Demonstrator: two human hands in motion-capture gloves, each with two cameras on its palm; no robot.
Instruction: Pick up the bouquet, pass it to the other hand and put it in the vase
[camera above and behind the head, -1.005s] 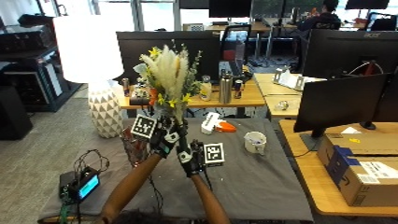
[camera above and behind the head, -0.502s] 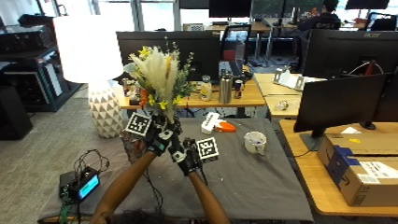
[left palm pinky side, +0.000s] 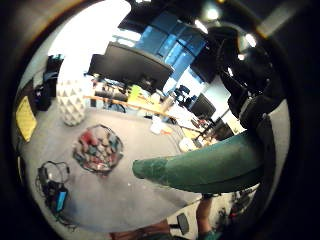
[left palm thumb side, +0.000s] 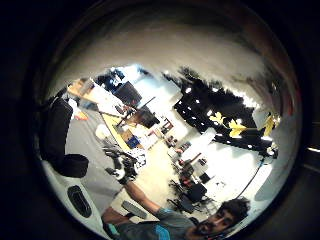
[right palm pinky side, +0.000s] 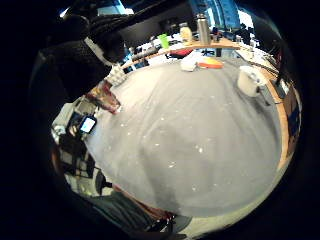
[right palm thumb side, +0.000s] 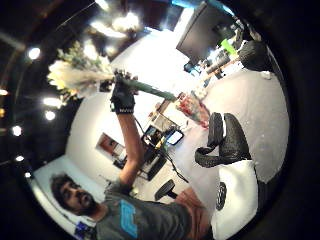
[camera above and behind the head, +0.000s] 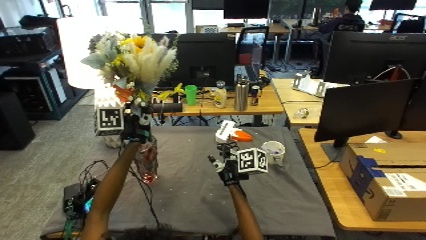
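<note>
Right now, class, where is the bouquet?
In the outside view, the bouquet is held up by the left hand, at the table's left side, directly above the vase.

A grey cloth (camera above and behind the head: 193, 200) covers the near table; on it, toward the far edge, stands a white mug (camera above and behind the head: 272, 150), and just beyond lies a white-and-orange tool (camera above and behind the head: 231, 132); a small black device with a lit blue screen (camera above and behind the head: 81, 202) sits at the cloth's left corner, cables trailing from it. Behind runs a wooden desk (camera above and behind the head: 266, 106) — on it a green cup (camera above and behind the head: 191, 95), a steel bottle (camera above and behind the head: 241, 94), a dark can (camera above and behind the head: 255, 95) — backed by a black monitor (camera above and behind the head: 203, 59); at the right, cardboard boxes (camera above and behind the head: 386, 172) rest on another desk; a tall white lamp (camera above and behind the head: 80, 50) stands at the left.
</note>
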